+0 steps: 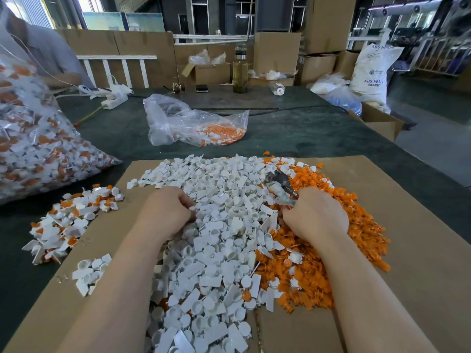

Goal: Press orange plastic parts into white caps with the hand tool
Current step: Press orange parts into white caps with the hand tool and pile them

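The right hand [314,216] grips the hand tool [280,186], its long axis slanting up-left over the pile seam; the left hand [167,212] curls into the white caps [216,220] (pinching one, I judge); orange parts [356,225] lie rightward.

Right hand [314,214] grips hand tool [280,187]; left hand [165,212] digs into white caps [216,225].

Phone [201,88], glass bottle [239,77], power strip [114,101] behind.

Both forearms extended forward, left hand [167,212] and right hand [316,215] knuckles-up, fingers curled.
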Demonstrator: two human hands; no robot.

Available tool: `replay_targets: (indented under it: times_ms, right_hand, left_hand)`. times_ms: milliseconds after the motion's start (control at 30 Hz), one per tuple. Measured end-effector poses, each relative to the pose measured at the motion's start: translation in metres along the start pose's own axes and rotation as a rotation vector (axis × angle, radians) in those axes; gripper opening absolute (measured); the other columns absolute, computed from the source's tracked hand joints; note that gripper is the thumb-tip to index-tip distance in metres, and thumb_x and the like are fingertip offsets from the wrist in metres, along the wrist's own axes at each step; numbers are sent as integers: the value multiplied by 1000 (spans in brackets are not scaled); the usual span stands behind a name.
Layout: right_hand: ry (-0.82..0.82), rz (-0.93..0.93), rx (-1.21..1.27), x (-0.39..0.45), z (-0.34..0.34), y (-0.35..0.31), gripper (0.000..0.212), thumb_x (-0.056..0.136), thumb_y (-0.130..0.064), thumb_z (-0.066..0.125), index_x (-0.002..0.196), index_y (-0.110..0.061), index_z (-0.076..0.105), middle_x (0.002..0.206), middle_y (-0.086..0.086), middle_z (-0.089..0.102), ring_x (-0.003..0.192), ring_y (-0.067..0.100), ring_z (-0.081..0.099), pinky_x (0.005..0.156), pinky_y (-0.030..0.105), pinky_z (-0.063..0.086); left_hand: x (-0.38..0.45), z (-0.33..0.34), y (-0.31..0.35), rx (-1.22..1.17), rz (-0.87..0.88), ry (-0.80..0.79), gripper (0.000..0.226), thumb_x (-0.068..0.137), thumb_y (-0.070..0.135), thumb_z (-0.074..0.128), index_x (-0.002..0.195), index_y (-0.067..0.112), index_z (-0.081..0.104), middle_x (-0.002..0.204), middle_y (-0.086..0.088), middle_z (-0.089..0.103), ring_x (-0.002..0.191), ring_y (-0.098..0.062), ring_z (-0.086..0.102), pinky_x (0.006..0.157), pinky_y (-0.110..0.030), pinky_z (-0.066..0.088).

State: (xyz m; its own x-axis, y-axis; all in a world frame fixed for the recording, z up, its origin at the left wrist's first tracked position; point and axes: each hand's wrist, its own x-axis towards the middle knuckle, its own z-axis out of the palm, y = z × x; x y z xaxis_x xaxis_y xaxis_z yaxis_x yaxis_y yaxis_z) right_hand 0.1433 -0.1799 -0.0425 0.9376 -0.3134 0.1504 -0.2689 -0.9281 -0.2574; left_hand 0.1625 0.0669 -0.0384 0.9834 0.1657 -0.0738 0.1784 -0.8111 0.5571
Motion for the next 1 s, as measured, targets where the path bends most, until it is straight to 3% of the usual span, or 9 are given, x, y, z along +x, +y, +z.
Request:
replay_targets:
  times_ms: [133, 200, 267, 400, 500, 667, 833, 1000]
  right_hand:
    - [20, 6, 88, 3, -2, 2, 24, 88, -40, 61, 76, -25, 46, 73, -4, 54, 61, 13, 50, 45, 24, 33]
    - [12, -12, 169, 4, -1, 2, 20, 88, -37, 60, 78, -23, 49, 73, -3, 56, 62, 13, 52, 46, 24, 34]
    - [8, -36, 273, 5, -1, 2, 20, 89, -35, 59, 77, -23, 50, 71, -4, 56, 61, 12, 52, 46, 24, 33]
    - [22, -101, 547, 4, -2, -2, 15, 89, -32, 64, 81, -21, 59, 71, -6, 60, 63, 13, 55, 50, 26, 37]
    - [63, -142, 672, 2, -4, -8, 13, 87, -32, 68, 92, -21, 64, 81, -9, 63, 73, 11, 59, 61, 31, 49]
    - [107, -222, 815, -4, -7, -15, 14, 86, -32, 72, 88, -22, 64, 78, -11, 64, 71, 7, 59, 62, 26, 47]
    - [36, -324, 929, -11, -8, -22, 10, 88, -21, 71, 97, -25, 67, 81, -16, 66, 74, -4, 61, 65, 16, 46]
    - [108, -334, 874, -13, -5, -27, 22, 87, -26, 72, 106, -22, 63, 91, -15, 65, 85, 4, 63, 76, 27, 54]
  left_hand:
    - [-5, -3, 7, -311, 8, 101, 17, 84, 32, 77, 82, 19, 65, 68, 4, 70, 69, -18, 65, 55, -30, 50]
    - [-7, -5, 14, -516, 11, 67, 15, 86, 28, 75, 86, 16, 66, 76, -1, 74, 80, -25, 71, 73, -39, 59]
    - [-10, -4, 22, -748, -3, -15, 12, 88, 21, 72, 92, 11, 67, 81, -5, 76, 85, -26, 73, 84, -40, 59]
    - [-16, 1, 40, -1074, -50, -102, 9, 91, 9, 65, 97, 3, 64, 72, -7, 74, 69, -19, 72, 65, -28, 59]
    - [-21, 5, 49, -1128, -49, -124, 9, 89, 13, 70, 93, 5, 68, 70, -5, 72, 66, -19, 71, 61, -27, 59]
    - [-28, 15, 59, -1212, -71, -88, 4, 88, 10, 72, 91, 7, 72, 77, -7, 74, 76, -24, 76, 60, -28, 60]
    - [-31, 18, 61, -1181, -29, -44, 6, 87, 9, 73, 92, 12, 74, 77, -2, 77, 71, -14, 74, 64, -24, 60]
    - [-34, 20, 64, -1110, 23, 38, 12, 82, 4, 77, 90, 12, 74, 71, -1, 75, 64, -10, 72, 59, -17, 56]
